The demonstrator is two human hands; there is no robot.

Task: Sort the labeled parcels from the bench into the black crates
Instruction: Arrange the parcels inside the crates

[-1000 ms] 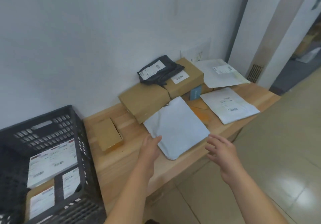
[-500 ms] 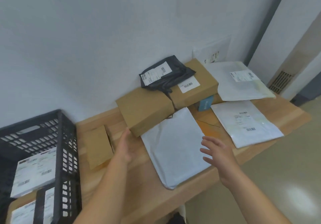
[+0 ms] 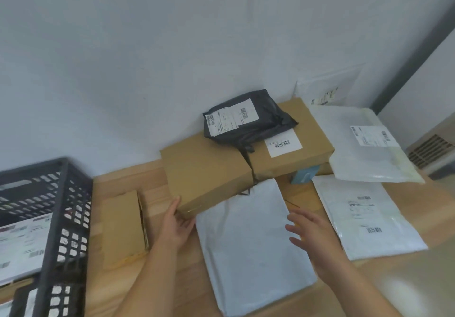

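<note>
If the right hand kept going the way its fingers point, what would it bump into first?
Most likely the plain grey mailer lying beneath and ahead of the right hand; if it passes above that, the brown box behind. Its height over the mailer is hard to judge.

Ahead of me a plain pale wall (image 3: 172,46) fills most of the view. Off to my right a dark grey strip (image 3: 408,72) runs up it, with a slatted vent (image 3: 428,150) low down and beige floor (image 3: 423,279) below.
</note>
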